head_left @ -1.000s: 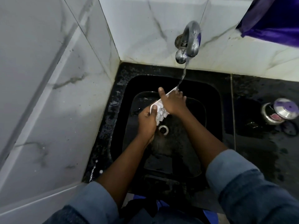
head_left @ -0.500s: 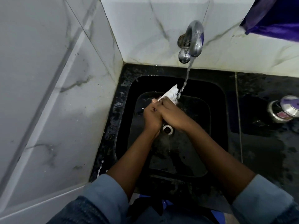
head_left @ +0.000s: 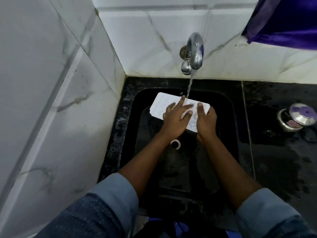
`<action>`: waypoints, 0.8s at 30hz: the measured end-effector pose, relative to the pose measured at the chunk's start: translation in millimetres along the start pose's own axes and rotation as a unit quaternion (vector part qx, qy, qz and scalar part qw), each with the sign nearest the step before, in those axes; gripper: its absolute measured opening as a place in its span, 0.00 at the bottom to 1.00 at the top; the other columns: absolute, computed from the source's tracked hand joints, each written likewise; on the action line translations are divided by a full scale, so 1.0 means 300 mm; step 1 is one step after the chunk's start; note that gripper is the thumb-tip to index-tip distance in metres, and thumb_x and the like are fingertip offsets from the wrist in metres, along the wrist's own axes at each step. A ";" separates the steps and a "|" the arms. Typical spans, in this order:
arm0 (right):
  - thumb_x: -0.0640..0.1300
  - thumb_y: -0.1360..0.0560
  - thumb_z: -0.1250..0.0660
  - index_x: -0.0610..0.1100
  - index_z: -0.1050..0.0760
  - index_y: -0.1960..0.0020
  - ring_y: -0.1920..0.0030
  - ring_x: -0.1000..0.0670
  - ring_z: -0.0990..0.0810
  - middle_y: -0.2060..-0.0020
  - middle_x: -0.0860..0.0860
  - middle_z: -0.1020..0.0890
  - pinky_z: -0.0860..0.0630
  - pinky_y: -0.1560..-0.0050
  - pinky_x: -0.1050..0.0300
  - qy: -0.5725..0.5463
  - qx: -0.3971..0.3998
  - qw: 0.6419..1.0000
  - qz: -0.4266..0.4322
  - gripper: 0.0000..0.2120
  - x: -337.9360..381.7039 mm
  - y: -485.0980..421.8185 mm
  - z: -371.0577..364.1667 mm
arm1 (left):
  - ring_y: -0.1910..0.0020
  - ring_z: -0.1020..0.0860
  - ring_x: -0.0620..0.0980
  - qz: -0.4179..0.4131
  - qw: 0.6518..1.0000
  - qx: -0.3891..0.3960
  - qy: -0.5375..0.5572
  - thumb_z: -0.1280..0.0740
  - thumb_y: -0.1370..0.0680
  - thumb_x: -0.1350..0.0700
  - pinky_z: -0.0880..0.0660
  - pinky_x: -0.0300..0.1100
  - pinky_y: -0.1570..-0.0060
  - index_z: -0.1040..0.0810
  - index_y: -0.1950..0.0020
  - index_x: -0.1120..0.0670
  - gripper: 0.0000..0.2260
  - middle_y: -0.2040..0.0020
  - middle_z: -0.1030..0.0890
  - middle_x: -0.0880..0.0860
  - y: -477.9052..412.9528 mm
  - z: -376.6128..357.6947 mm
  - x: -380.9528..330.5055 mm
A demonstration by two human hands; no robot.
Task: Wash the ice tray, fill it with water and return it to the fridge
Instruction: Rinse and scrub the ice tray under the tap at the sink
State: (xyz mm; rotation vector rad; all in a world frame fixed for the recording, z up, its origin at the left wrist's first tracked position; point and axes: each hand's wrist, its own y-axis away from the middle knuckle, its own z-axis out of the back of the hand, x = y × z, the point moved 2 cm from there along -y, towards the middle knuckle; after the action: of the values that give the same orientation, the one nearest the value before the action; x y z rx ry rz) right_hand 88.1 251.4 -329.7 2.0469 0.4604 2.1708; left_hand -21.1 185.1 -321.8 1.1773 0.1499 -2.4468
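Left grip [head_left: 175,122] lies flat on the white ice tray [head_left: 162,104] with its fingers spread, the longest fingertip reaching up to where the water stream [head_left: 189,85] from the tap [head_left: 194,50] lands. Right grip [head_left: 205,121] clasps the tray's end that sits just below and slightly right of the tap, thumb laid over the top face; its other fingers are hidden under the tray, so how they curl cannot be seen. Both wrists cover the tray's near edge.

The tray is held level over the black sink [head_left: 130,117], directly below the tap, its far corner reaching out to the tap's lower left. Its upper face is washed out by glare and motion blur, and the cells can barely be made out. Whether it holds water cannot be told.

Straight below the tap, past the wrists, the drain [head_left: 175,144] shows only partly behind the left forearm. To the tap's lower right, a steel pot with a tilted lid [head_left: 298,119] stands on the wet dark counter [head_left: 283,169], cut by the frame's edge. A purple cloth [head_left: 288,19] hangs to the tap's upper right, also cut off.
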 end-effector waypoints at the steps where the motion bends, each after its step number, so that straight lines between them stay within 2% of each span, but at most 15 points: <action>1: 0.51 0.17 0.31 0.39 0.21 0.37 0.49 0.52 0.14 0.46 0.46 0.14 0.17 0.46 0.52 0.013 -0.008 1.000 0.004 0.16 0.009 0.000 0.009 | 0.16 0.44 0.57 -0.001 0.997 0.024 -0.080 0.41 0.13 0.42 0.45 0.61 0.22 0.30 0.20 0.43 0.22 0.14 0.45 0.47 -0.025 0.003 0.024; 3: 0.48 0.17 0.31 0.38 0.20 0.40 0.56 0.57 0.15 0.51 0.48 0.14 0.19 0.54 0.59 0.014 -0.024 1.000 0.004 0.14 0.020 -0.018 0.055 | 0.14 0.56 0.57 0.002 0.981 0.047 -0.186 0.46 0.14 0.35 0.55 0.68 0.22 0.47 0.14 0.39 0.29 0.13 0.60 0.47 -0.077 0.005 0.061; 5: 0.47 0.16 0.32 0.39 0.20 0.42 0.62 0.63 0.16 0.55 0.51 0.15 0.22 0.62 0.67 0.025 -0.024 0.999 -0.002 0.11 0.027 -0.051 0.113 | 0.15 0.61 0.57 0.030 0.971 0.030 -0.234 0.51 0.16 0.30 0.62 0.73 0.24 0.56 0.15 0.37 0.32 0.14 0.64 0.49 -0.117 0.013 0.089; 7: 0.48 0.16 0.32 0.41 0.19 0.44 0.64 0.65 0.17 0.57 0.53 0.16 0.23 0.64 0.68 0.050 -0.017 0.999 -0.005 0.11 0.029 -0.089 0.167 | 0.15 0.61 0.60 0.087 0.971 0.008 -0.221 0.53 0.19 0.26 0.66 0.75 0.26 0.57 0.14 0.38 0.36 0.13 0.62 0.51 -0.155 0.039 0.121; 9: 0.52 0.16 0.32 0.43 0.18 0.47 0.62 0.60 0.15 0.57 0.51 0.14 0.19 0.60 0.61 0.064 -0.007 0.998 -0.010 0.12 0.032 -0.123 0.203 | 0.15 0.57 0.64 0.133 0.969 -0.002 -0.207 0.51 0.22 0.23 0.67 0.73 0.26 0.52 0.15 0.38 0.39 0.13 0.54 0.54 -0.186 0.063 0.153; 10: 0.53 0.17 0.32 0.44 0.18 0.48 0.61 0.57 0.14 0.58 0.50 0.14 0.18 0.60 0.57 0.070 0.001 0.997 -0.012 0.12 0.036 -0.136 0.215 | 0.15 0.51 0.65 0.149 0.970 -0.006 -0.193 0.50 0.22 0.23 0.62 0.72 0.24 0.46 0.15 0.39 0.38 0.14 0.46 0.56 -0.201 0.070 0.161; 11: 0.53 0.17 0.32 0.44 0.18 0.49 0.62 0.56 0.14 0.58 0.50 0.14 0.18 0.61 0.57 0.081 0.006 0.997 -0.014 0.12 0.041 -0.148 0.224 | 0.18 0.41 0.65 0.162 0.974 -0.013 -0.158 0.47 0.21 0.25 0.52 0.69 0.23 0.37 0.18 0.43 0.36 0.18 0.35 0.57 -0.212 0.078 0.162; 12: 0.52 0.16 0.33 0.45 0.18 0.50 0.63 0.57 0.15 0.59 0.51 0.14 0.19 0.63 0.59 0.092 0.010 0.996 -0.014 0.12 0.047 -0.161 0.232 | 0.25 0.28 0.62 0.172 0.980 -0.025 -0.099 0.43 0.20 0.26 0.36 0.63 0.27 0.28 0.26 0.50 0.34 0.27 0.24 0.59 -0.220 0.083 0.157; 13: 0.52 0.16 0.33 0.45 0.19 0.51 0.64 0.58 0.15 0.60 0.52 0.15 0.20 0.64 0.59 0.109 0.013 0.994 -0.016 0.12 0.052 -0.174 0.238 | 0.41 0.17 0.57 0.179 0.983 -0.038 -0.017 0.38 0.21 0.28 0.23 0.53 0.41 0.24 0.38 0.55 0.30 0.40 0.18 0.59 -0.226 0.080 0.155; 14: 0.53 0.16 0.33 0.45 0.19 0.50 0.64 0.58 0.16 0.60 0.52 0.15 0.19 0.63 0.58 0.129 0.012 0.992 -0.008 0.13 0.062 -0.188 0.245 | 0.57 0.15 0.52 0.188 0.978 -0.051 0.069 0.34 0.21 0.31 0.20 0.47 0.57 0.24 0.47 0.57 0.28 0.51 0.16 0.58 -0.224 0.080 0.146; 15: 0.56 0.17 0.33 0.45 0.19 0.50 0.63 0.56 0.15 0.60 0.51 0.15 0.18 0.60 0.55 0.157 0.011 0.988 0.010 0.15 0.072 -0.204 0.252 | 0.66 0.17 0.49 0.193 0.970 -0.060 0.136 0.30 0.22 0.33 0.21 0.45 0.65 0.23 0.51 0.59 0.28 0.58 0.16 0.57 -0.226 0.082 0.141; 16: 0.61 0.18 0.33 0.45 0.19 0.51 0.60 0.52 0.15 0.59 0.50 0.15 0.16 0.55 0.49 0.198 0.011 0.980 0.033 0.19 0.075 -0.227 0.262 | 0.67 0.16 0.49 0.197 0.962 -0.061 0.181 0.29 0.23 0.33 0.19 0.48 0.65 0.20 0.51 0.61 0.28 0.59 0.15 0.57 -0.231 0.079 0.142; 18: 0.69 0.21 0.37 0.41 0.20 0.50 0.53 0.40 0.15 0.55 0.42 0.15 0.18 0.49 0.43 0.312 0.002 0.948 0.070 0.29 0.079 -0.270 0.274 | 0.58 0.14 0.54 0.221 0.940 -0.058 0.252 0.27 0.23 0.35 0.15 0.54 0.55 0.16 0.47 0.61 0.27 0.54 0.13 0.58 -0.225 0.064 0.127; 21: 0.60 0.15 0.41 0.34 0.25 0.40 0.43 0.31 0.19 0.45 0.33 0.18 0.24 0.46 0.43 0.432 -0.055 0.897 0.080 0.27 0.098 -0.283 0.265 | 0.53 0.14 0.55 0.255 0.911 -0.008 0.324 0.30 0.18 0.42 0.15 0.50 0.56 0.16 0.47 0.56 0.17 0.51 0.14 0.55 -0.207 0.010 0.093; 24: 0.54 0.15 0.42 0.31 0.28 0.33 0.45 0.28 0.19 0.43 0.30 0.20 0.23 0.45 0.37 0.502 -0.112 0.845 0.146 0.26 0.096 -0.260 0.197 | 0.41 0.15 0.64 0.301 0.845 0.023 0.442 0.33 0.16 0.43 0.18 0.63 0.42 0.17 0.42 0.59 0.18 0.40 0.14 0.62 -0.155 -0.025 0.089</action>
State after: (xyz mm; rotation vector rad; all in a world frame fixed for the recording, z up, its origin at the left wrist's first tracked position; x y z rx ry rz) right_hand 135.1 341.8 -323.5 0.7366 -0.0639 3.1634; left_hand -49.7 220.6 -350.8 1.9336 -0.0233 -1.2455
